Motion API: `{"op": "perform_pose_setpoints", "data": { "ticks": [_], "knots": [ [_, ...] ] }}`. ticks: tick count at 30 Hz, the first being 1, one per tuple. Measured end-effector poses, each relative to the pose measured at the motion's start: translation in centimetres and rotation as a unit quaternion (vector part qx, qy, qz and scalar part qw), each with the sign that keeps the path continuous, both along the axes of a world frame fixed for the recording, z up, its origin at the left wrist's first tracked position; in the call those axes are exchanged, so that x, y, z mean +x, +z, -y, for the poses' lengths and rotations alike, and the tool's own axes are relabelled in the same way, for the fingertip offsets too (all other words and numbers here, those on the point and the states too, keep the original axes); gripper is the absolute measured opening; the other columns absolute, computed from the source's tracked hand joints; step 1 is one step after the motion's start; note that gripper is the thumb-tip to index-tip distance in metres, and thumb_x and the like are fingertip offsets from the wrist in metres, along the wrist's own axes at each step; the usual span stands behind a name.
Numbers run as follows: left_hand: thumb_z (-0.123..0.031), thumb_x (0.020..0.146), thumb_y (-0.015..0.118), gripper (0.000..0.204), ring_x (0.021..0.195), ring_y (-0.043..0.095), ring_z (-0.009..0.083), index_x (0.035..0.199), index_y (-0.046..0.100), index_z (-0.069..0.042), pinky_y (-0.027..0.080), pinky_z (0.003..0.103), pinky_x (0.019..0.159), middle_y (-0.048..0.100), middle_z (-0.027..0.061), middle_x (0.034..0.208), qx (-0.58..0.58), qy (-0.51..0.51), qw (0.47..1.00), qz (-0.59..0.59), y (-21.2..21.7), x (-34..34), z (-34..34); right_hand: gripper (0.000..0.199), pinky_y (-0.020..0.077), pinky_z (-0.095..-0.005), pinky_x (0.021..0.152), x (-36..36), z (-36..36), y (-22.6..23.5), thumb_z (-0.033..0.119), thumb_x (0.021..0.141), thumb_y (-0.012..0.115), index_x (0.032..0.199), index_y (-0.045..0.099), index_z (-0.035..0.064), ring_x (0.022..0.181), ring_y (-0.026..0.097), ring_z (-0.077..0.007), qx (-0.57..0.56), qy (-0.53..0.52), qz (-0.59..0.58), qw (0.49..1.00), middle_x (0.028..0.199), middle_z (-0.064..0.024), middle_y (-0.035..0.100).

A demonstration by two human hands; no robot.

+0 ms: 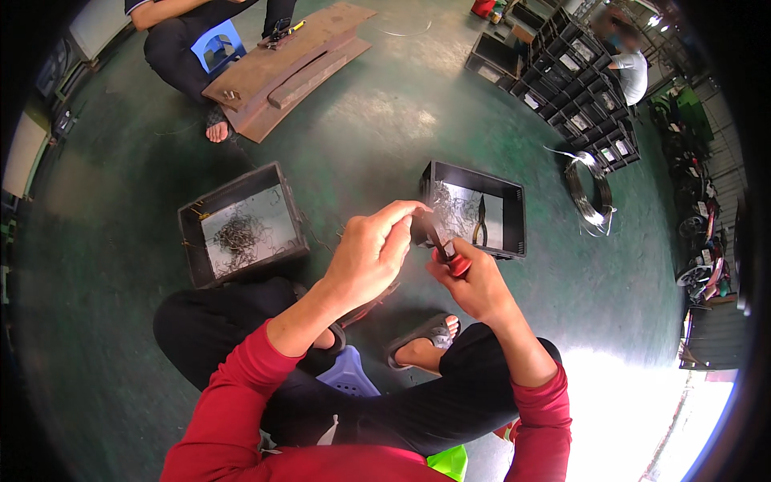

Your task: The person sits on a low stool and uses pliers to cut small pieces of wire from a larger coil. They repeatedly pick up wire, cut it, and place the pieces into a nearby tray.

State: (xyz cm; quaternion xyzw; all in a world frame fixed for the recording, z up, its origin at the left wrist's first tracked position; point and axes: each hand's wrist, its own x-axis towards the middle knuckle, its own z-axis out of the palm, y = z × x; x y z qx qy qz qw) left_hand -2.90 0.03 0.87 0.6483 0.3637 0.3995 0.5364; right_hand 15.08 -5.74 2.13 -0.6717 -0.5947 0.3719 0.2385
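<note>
My right hand (482,283) is closed around red-handled pliers (458,263), their dark metal end pointing up and left. Close to that end, my left hand (371,251) is pinched shut. Whatever lies between its fingertips is too small to make out. Just beyond my hands sits a black crate (520,221) with small bent wire pieces (454,210) on its pale bottom. A second pair of pliers (480,221) with dark jaws lies among them. To the left, another black crate (299,221) holds a tangled heap of wire pieces (239,234).
A coil of silvery wire (590,189) lies on the green floor at right, beside stacked black crates (570,88). Far left, a person sits by a rusty metal bench (289,60) and a blue stool (217,46). Another person (630,72) is behind the stack.
</note>
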Motion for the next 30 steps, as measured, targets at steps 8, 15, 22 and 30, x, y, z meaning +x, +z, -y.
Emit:
{"op": "perform_pose_setpoints", "data": {
  "ticks": [8,15,22,30],
  "knots": [
    [-0.01,0.099,0.042,0.024,0.051,0.038,0.0024,0.112,0.061,-0.002,0.032,0.021,0.046,0.04,-0.0041,0.057,0.015,0.034,0.999,0.022,-0.5,0.7,0.6,0.024,0.0464,-0.04,0.061,-0.1,0.0,-1.1,0.017,0.082,0.071,0.087,0.055,-0.0002,0.066,0.059,-0.0397,0.074,-0.005,0.014,0.997,0.069,-0.0195,0.06],
    [-0.013,0.1,0.041,0.026,0.05,0.043,0.0032,0.115,0.06,-0.003,0.035,0.021,0.045,0.048,-0.0022,0.061,-0.072,0.011,0.997,0.023,-0.6,0.7,0.4,0.024,0.0477,-0.0393,0.063,-0.5,-0.2,-1.7,0.018,0.082,0.071,0.088,0.056,-0.0001,0.066,0.061,-0.0355,0.109,-0.036,0.099,0.988,0.072,-0.0189,0.062],
    [-0.019,0.095,0.056,0.027,0.073,0.064,0.012,0.113,0.063,0.0,0.052,0.025,0.066,0.067,0.0061,0.084,-0.211,-0.11,0.967,0.087,-1.8,-1.7,-3.3,0.026,0.047,-0.0311,0.07,2.0,-1.9,0.3,0.022,0.083,0.069,0.095,0.063,0.0008,0.073,0.059,-0.0169,-0.14,0.046,-0.017,0.989,0.077,-0.0108,0.064],
    [-0.014,0.088,0.066,0.018,0.08,0.068,0.0179,0.099,0.066,0.0,0.055,0.029,0.071,0.068,0.0087,0.088,-0.248,-0.028,0.959,0.135,-2.7,-2.6,-4.2,0.032,0.0457,-0.0289,0.066,2.4,-2.1,0.8,0.026,0.088,0.065,0.106,0.058,0.0013,0.07,0.056,-0.0118,-0.231,0.03,-0.073,0.97,0.075,-0.0077,0.062]
  ]
}}
